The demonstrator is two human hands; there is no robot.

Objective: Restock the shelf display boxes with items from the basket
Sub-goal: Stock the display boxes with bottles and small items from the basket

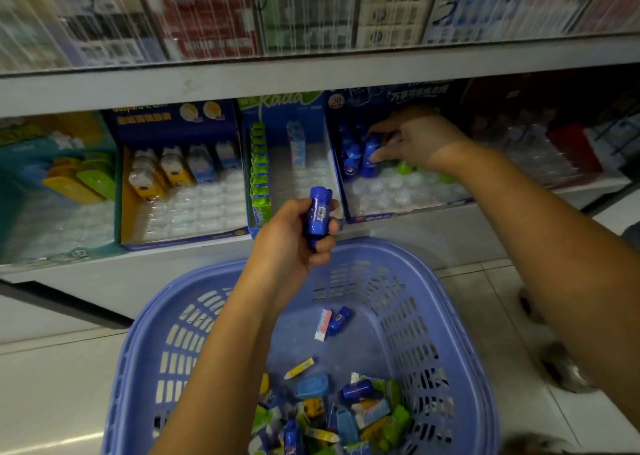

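Note:
My left hand (294,236) grips a small blue bottle-shaped item (318,212) above the far rim of the purple basket (460,361). My right hand (412,139) reaches into the blue display box (408,208) on the shelf and pinches another blue bottle item (370,158) standing beside two more of the same kind. The basket's near end holds several mixed small items (332,416); a blue bottle item (341,320) and a white packet lie loose in its middle.
Other display boxes line the shelf: a green and blue one (263,163), a navy and yellow one (180,177), a teal one (41,177) at left. A grey upper shelf (311,77) overhangs them. Pale floor tiles surround the basket.

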